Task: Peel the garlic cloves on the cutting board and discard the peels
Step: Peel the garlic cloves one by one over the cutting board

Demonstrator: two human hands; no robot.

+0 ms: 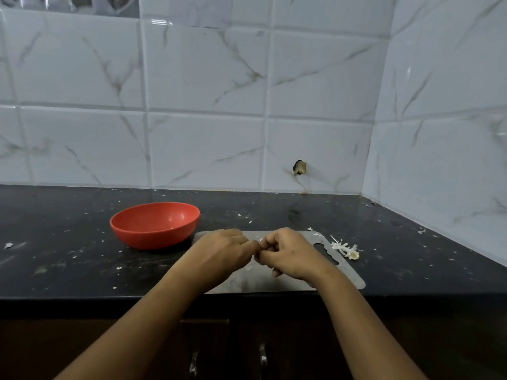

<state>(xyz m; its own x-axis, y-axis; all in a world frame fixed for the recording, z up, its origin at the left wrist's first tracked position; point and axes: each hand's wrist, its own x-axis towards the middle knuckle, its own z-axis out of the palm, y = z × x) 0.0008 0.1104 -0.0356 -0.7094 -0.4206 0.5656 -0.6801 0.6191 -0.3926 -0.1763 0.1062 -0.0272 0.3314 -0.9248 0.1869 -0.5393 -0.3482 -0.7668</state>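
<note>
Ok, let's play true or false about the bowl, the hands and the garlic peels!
1. The red bowl sits left of the cutting board. True.
2. The bowl is full of garlic. False: it looks almost empty.
3. The left hand and right hand meet over the board, pinching a small white piece between them. True.
4. The pile of peels is in the bowl. False: it lies on the counter, just right of the board.
5. The counter is white. False: it is black; the wall tiles are white.
</note>
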